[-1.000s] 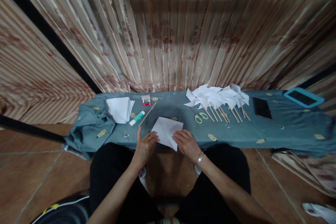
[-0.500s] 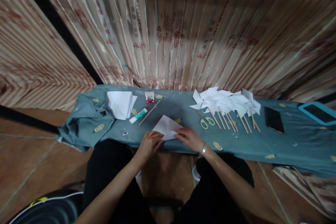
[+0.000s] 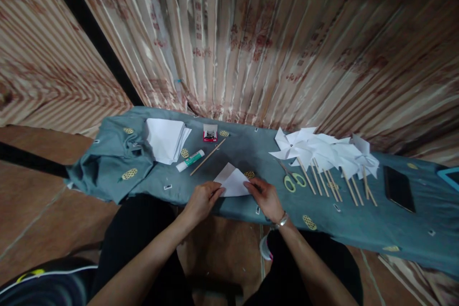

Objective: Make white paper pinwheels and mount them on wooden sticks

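Observation:
A white sheet of paper (image 3: 233, 182) lies folded into a triangle on the blue-grey cloth (image 3: 251, 153), near the front edge. My left hand (image 3: 201, 201) pinches its lower left edge. My right hand (image 3: 266, 197) presses on its lower right corner. Both hands rest on the cloth in front of my black-trousered knees.
A stack of white paper (image 3: 165, 137), a glue stick (image 3: 190, 160), a wooden stick (image 3: 208, 156) and a small red box (image 3: 210, 133) lie to the left. Green-handled scissors (image 3: 293, 179), several paper pinwheels on sticks (image 3: 324, 150) and a black phone (image 3: 398, 188) lie to the right. A striped curtain hangs behind.
The flat sheet has been folded over into a triangle and both hands have closed in on its lower edge. The camera has tilted, shifting the table in view.

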Motion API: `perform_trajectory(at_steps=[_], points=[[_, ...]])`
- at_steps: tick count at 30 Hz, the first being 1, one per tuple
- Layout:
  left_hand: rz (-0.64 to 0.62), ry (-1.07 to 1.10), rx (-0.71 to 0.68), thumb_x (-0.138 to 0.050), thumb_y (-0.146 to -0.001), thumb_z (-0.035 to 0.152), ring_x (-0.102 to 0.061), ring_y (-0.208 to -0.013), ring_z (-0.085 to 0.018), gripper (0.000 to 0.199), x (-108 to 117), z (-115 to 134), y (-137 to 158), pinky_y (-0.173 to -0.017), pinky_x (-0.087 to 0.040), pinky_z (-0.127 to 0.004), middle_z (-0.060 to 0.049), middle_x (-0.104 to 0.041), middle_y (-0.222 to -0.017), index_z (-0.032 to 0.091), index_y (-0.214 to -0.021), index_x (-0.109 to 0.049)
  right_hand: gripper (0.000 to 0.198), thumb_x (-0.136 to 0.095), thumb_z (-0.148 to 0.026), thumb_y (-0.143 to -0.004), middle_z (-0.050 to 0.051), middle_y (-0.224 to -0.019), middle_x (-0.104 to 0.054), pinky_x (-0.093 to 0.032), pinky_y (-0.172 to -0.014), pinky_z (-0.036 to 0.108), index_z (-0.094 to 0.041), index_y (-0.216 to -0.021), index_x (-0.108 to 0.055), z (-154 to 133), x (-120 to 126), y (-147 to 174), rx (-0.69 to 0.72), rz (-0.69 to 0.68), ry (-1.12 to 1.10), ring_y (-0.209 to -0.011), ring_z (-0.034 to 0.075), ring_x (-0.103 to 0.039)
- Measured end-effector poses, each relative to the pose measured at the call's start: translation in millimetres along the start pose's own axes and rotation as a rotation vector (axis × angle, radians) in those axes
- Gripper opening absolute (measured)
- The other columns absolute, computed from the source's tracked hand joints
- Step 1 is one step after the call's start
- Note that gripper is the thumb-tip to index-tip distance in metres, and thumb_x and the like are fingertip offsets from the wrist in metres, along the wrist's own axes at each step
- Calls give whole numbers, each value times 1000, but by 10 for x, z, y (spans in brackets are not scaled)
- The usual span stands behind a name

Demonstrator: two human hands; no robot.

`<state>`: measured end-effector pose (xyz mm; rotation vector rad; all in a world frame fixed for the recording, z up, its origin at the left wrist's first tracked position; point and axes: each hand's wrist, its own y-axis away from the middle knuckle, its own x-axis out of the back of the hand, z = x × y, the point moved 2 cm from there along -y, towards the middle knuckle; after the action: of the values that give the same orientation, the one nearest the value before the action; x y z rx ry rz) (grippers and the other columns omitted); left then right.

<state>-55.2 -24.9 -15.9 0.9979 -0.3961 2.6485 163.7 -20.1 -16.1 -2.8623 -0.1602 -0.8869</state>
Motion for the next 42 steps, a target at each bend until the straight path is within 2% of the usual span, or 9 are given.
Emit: perform_trajectory(at_steps=[7, 12, 15, 18, 20, 26, 29, 36, 42], points=[[12, 22, -26, -43, -98, 34, -65, -71, -16, 33, -57, -83, 36, -66, -49, -25, -5, -68, -76, 18, -79, -66, 27, -54, -40, -92, 2, -72, -70, -48, -63, 28, -22, -80, -70, -9, -27, 0, -4, 9, 47, -64, 18, -65], [7, 4, 16, -43, -97, 33, -68, -71, -17, 28, -68, -128, 32, -65, -51, -25, -3, -70, -78, 19, -86, -64, 26, -55, -42, -91, 4, -80, -73, -50, -67, 30, -23, -84, -71, 2, -36, -68, 8, 17, 66, -70, 20, -67], [13, -17, 56, -45, -96, 34, -70, -73, -19, 24, -70, -155, 29, -65, -52, -26, -4, -72, -83, 19, -103, -62, 25, -56, -43, -90, 4, -85, -75, -52, -71, 30, -23, -90, -72, 12, -14, -100, 13, 8, 43, -75, 21, -69], [22, -27, 96, -48, -95, 33, -72, -70, -20, 37, -74, -178, 34, -62, -52, -27, -3, -73, -81, 17, -128, -49, 25, -57, -42, -89, 5, -94, -76, -54, -77, 32, -22, -97, -71, 34, 7, -92, -1, 18, -2, -84, 22, -71], [20, -43, 86, -47, -96, 32, -72, -68, -20, 42, -78, -183, 40, -61, -53, -27, -2, -73, -77, 16, -134, -44, 26, -58, -41, -88, 6, -96, -76, -55, -79, 32, -21, -98, -71, 51, 9, -77, -21, 37, -14, -87, 22, -72], [26, -137, -53, -46, -97, 32, -73, -85, -21, 29, -66, -179, 54, -74, -57, -29, -7, -75, -101, 20, -119, -59, 19, -60, -36, -86, 4, -90, -77, -55, -75, 30, -23, -93, -71, 46, -15, -90, -37, 50, 11, -81, 21, -72], [14, -202, -77, -46, -97, 31, -73, -87, -21, 27, -49, -170, 48, -75, -57, -28, -8, -75, -104, 20, -116, -62, 15, -62, -33, -85, 4, -89, -77, -55, -75, 30, -22, -91, -71, 32, -19, -112, -39, 58, 39, -81, 21, -72], [-95, -336, 24, -48, -97, 28, -73, -84, -23, 27, 7, -87, -9, -71, -55, -29, -8, -74, -100, 19, -115, -66, 13, -62, -32, -84, 4, -88, -77, -53, -74, 30, -22, -90, -69, 3, -32, -127, -49, 81, 101, -79, 20, -72], [-118, -359, 69, -49, -96, 27, -73, -83, -23, 26, 48, -39, -38, -69, -54, -28, -7, -74, -99, 20, -113, -68, 12, -62, -31, -85, 4, -86, -76, -52, -72, 29, -21, -88, -68, -24, -39, -136, -60, 80, 144, -76, 20, -71]])
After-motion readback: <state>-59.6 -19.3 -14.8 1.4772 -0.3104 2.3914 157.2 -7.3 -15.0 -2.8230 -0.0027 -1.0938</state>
